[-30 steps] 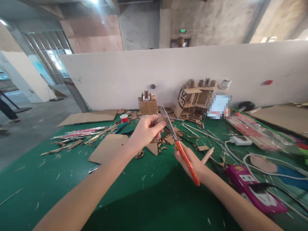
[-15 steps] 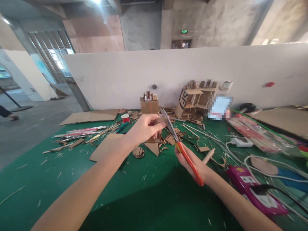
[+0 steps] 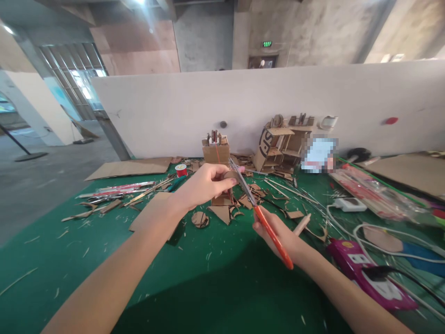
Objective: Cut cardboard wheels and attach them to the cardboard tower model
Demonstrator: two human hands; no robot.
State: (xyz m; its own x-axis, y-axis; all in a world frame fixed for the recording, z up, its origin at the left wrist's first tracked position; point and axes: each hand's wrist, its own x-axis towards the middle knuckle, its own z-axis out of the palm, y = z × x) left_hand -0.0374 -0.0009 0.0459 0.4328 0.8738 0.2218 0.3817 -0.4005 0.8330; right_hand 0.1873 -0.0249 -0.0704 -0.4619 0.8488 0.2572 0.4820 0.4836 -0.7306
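Nearby, above the green desk [image 3: 194, 278], the right hand [image 3: 285, 235] has its fingers wrapped round the orange handles of the scissors [image 3: 259, 214]. A round cardboard disc [image 3: 200, 220] lies beyond, near scraps. The left hand [image 3: 208, 185] pinches a small cardboard piece [image 3: 230, 175] against the blades. Farther back, a cardboard box [image 3: 215, 155] and a cardboard shelf [image 3: 277, 146] stand before the white partition [image 3: 167, 116].

Concrete wall [image 3: 313, 35] behind white partition [image 3: 156, 111]; grey floor [image 3: 45, 178] at left; lit green exit sign [image 3: 267, 44]; bright ceiling light [image 3: 140, 2]
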